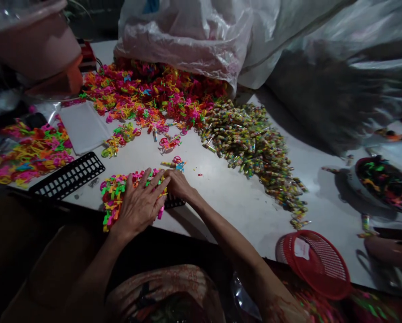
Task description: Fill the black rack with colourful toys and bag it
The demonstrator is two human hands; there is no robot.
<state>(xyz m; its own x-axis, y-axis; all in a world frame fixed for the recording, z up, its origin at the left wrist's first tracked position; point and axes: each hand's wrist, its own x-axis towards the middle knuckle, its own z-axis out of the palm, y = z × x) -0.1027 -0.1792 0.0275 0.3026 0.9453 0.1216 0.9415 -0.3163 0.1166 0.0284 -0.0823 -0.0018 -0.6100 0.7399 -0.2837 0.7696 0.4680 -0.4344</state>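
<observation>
My left hand lies flat, fingers outstretched, on top of rows of small bright plastic pieces in pink, green, yellow and orange. These pieces cover most of a black slotted rack, whose bare end shows at the right. My right hand is curled at that end, close against my left fingertips; what its fingers hold, if anything, is hidden. Just beyond my hands lie a patterned tube and a small blue plastic piece.
A second black slotted rack lies left, near a white tray. Loose colourful pieces are heaped at the back, beside piled patterned tubes. A red mesh basket stands front right. Another person's hand is at the right edge.
</observation>
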